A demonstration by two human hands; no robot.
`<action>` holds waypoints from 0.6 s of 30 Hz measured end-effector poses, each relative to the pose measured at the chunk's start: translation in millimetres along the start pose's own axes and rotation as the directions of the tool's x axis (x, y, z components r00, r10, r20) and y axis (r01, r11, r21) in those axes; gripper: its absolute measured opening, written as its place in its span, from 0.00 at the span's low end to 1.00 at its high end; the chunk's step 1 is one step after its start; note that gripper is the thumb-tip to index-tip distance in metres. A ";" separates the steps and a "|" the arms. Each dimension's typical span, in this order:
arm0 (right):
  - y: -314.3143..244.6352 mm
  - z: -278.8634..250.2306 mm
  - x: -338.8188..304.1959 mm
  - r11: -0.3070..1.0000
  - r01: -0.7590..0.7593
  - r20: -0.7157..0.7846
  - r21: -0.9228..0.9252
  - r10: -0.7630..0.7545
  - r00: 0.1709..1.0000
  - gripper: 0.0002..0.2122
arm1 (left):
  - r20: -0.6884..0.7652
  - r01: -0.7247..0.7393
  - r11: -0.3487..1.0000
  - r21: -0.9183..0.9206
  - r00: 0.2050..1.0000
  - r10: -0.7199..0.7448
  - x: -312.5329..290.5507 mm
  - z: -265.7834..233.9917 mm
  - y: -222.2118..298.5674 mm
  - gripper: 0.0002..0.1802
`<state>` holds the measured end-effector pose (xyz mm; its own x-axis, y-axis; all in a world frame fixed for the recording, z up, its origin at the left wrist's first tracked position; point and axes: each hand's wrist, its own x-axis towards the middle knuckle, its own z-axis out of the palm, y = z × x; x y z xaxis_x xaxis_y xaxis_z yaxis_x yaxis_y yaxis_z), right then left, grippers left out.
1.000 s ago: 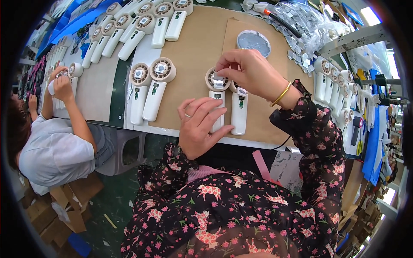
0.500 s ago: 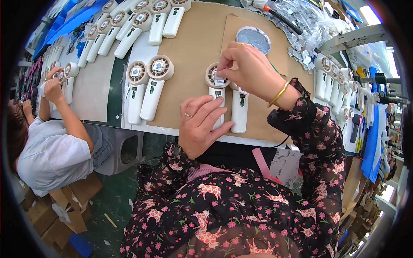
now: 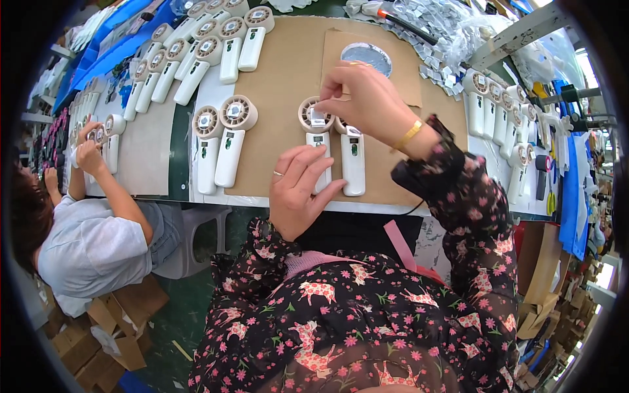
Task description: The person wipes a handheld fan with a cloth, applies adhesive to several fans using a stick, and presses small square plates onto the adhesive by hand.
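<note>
A white handheld fan point(image 3: 304, 126) with a beige round head lies in front of me, a small silver square piece point(image 3: 318, 120) on its hub. Across its handle rests my left hand point(image 3: 300, 187), fingers stretched out and thumb apart. My right hand point(image 3: 367, 101) is closed in a pinch just above the silver square; whatever its fingertips hold cannot be made out. Beside this fan lies a second white fan point(image 3: 354, 170), its head partly hidden under my right hand. Two more fans point(image 3: 228, 157) lie together to the left, each with a silver square on its hub.
Beyond my right hand, a round dish of grey paste point(image 3: 373, 52) sits on cardboard. Loose silver squares point(image 3: 429, 62) and a black-and-orange tool point(image 3: 409, 27) lie behind it. Rows of fans stand far left point(image 3: 208, 49) and right point(image 3: 501, 108). A co-worker point(image 3: 98, 236) sits at left.
My right fingertips have lifted slightly away from the silver square on the fan hub. My left hand stays on the handle. The whole view has shifted a little.
</note>
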<state>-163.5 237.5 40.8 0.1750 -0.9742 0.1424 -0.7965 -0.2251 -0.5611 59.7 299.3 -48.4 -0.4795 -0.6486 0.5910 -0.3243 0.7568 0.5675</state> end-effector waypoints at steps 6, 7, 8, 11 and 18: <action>-4.7 -18.2 -66.7 0.988 0.136 -0.219 -0.071 -0.149 0.964 0.14 | 0.013 -0.024 1.000 -0.011 1.000 0.024 10.3 -8.2 16.3 0.27; -4.4 -15.8 -71.3 0.989 0.130 -0.221 -0.075 -0.144 0.965 0.14 | 0.033 -0.044 0.999 -0.003 0.999 0.044 14.1 -6.3 19.1 0.27; -4.0 -11.4 -75.1 0.980 0.142 -0.241 -0.141 -0.173 0.955 0.14 | 0.053 -0.063 0.998 0.005 0.997 0.063 17.3 -4.0 21.8 0.28; -1.8 -3.8 -79.3 0.951 0.160 -0.273 -0.265 -0.233 0.933 0.15 | 0.095 -0.073 0.997 0.034 0.993 0.070 21.2 3.0 25.6 0.27; 11.9 -5.7 -73.3 0.871 0.241 -0.277 -0.427 -0.380 0.883 0.11 | 0.191 -0.030 0.995 0.090 0.982 0.012 20.5 11.1 26.8 0.24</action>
<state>-189.1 306.3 28.4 0.2971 -0.7700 0.5647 -0.8991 -0.4247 -0.1060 32.1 307.2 -27.5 -0.6303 -0.6119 0.4778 -0.3817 0.7802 0.4956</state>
